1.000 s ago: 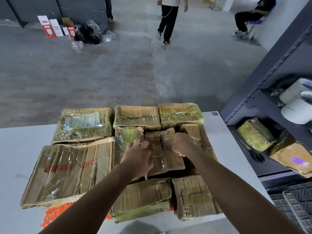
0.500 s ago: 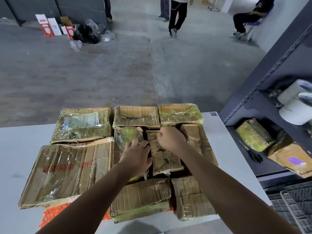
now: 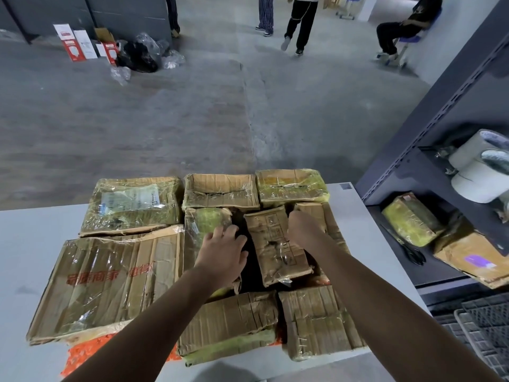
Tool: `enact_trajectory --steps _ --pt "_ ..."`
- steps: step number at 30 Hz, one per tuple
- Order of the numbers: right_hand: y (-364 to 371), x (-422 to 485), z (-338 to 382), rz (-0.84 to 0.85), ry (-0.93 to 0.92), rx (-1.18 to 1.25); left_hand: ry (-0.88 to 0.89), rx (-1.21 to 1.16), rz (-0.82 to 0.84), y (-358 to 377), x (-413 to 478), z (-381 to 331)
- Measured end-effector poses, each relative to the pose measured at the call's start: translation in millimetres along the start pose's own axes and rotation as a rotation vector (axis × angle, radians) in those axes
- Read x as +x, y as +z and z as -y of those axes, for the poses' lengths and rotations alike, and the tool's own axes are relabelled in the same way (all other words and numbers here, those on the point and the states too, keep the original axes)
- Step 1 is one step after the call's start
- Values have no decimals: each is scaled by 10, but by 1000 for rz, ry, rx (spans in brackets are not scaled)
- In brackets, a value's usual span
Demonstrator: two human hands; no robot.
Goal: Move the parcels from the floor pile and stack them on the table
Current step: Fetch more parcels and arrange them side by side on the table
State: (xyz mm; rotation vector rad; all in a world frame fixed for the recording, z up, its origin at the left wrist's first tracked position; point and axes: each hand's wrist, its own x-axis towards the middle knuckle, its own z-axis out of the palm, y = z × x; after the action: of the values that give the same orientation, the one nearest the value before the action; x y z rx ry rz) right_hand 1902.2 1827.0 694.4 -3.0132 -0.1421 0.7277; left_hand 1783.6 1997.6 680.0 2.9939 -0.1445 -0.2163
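Observation:
Several tape-wrapped cardboard parcels lie packed together on the white table (image 3: 41,244). A small brown parcel (image 3: 275,244) sits in the middle of them, slightly raised and tilted. My right hand (image 3: 305,230) grips its far right edge with curled fingers. My left hand (image 3: 223,255) rests with loosely spread fingers on a greenish parcel (image 3: 206,220) just left of it. A dark gap shows between these two parcels. A large flat carton with red print (image 3: 110,279) fills the left front. The floor pile is out of view.
A dark metal shelf (image 3: 429,111) stands close on the right, holding two parcels (image 3: 413,219), scissors (image 3: 410,252) and white rolls (image 3: 479,175). Grey crates (image 3: 484,326) lie below it. People walk (image 3: 300,23) and sit (image 3: 399,28) far behind. Boxes and bags (image 3: 115,51) lie far left.
My right hand went left over the small brown parcel, then back to its right edge. The parcel shifted right, opening a gap beside the greenish parcel. The walking person moved farther away.

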Motion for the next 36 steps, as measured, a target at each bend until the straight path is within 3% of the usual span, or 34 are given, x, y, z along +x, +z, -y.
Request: enact_trajectory --steps 5,9,15,19,29,33,36 --pt "-47 -30 -61 30 9 -109 -98 -130 -136 -28 -29 125" --pt "-63 -62 -8 32 7 -186 -264 -122 -120 -44 -62 266" --pt "-76 -104 -42 -177 -10 -200 -486 -253 -121 -87 -150 396" --pt "3 -92 -14 -198 -137 -178 -589 -459 -150 -76 -128 495" --pt "256 -59 223 -147 -292 -55 -563 -527 44 -255 -57 468" --pt "254 -11 167 -125 -306 -24 -535 -754 121 -184 -20 474" --pt "254 -2 123 -117 -323 3 -580 -876 55 -140 -36 511"
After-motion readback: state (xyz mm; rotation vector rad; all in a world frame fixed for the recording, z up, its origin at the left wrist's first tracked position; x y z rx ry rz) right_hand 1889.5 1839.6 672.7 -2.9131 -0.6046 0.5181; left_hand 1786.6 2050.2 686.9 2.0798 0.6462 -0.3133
